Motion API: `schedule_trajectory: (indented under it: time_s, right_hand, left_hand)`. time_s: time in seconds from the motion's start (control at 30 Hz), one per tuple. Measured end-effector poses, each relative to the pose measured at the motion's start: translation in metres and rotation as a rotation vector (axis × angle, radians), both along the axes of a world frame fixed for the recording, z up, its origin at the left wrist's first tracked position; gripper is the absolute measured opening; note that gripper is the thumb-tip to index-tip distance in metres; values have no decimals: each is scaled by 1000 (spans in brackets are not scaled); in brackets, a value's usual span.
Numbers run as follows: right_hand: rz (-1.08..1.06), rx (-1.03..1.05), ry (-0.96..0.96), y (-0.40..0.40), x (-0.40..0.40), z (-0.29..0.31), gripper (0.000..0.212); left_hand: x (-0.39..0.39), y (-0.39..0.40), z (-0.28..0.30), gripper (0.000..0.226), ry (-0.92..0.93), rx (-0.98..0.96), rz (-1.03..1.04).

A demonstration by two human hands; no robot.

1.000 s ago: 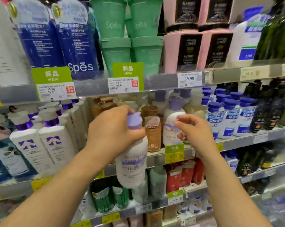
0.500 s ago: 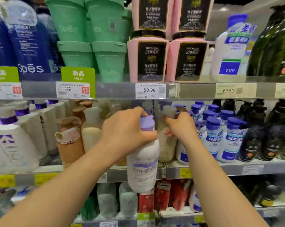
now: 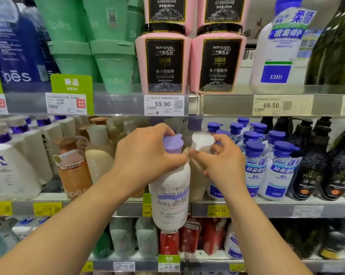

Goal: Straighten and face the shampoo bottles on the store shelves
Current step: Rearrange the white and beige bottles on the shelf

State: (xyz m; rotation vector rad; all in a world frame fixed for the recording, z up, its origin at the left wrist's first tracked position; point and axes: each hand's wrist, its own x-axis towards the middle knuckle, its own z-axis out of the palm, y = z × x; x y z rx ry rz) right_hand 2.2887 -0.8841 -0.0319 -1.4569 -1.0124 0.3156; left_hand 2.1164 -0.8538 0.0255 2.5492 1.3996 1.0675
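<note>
Your left hand (image 3: 147, 155) grips 1 purple-capped white bottle (image 3: 170, 197) by its neck; at its 3 o'clock, your right hand (image 3: 225, 165) pinches a white-capped bottle (image 3: 202, 142).

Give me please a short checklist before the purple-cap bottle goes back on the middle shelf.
1. Left hand grips the purple-cap bottle at the neck: ok.
2. Its label faces outward: ok.
3. Bottle stands on the middle shelf: not ok, it hangs in front of the edge.
4. Right hand holds the white-cap bottle: ok.
5. Free slot behind the hands: cannot tell.
</note>
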Motion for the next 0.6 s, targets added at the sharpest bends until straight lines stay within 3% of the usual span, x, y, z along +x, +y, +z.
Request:
schedule_trajectory:
  time_s: [0.3, 0.6]
  right_hand:
    - [0, 46, 156, -59, 17, 25, 34]
    - [104, -13, 157, -87, 40, 33, 29]
  left_hand:
    - [5, -2, 7, 40, -151, 1, -74]
    - [44, -5, -8, 44, -98, 257, -81]
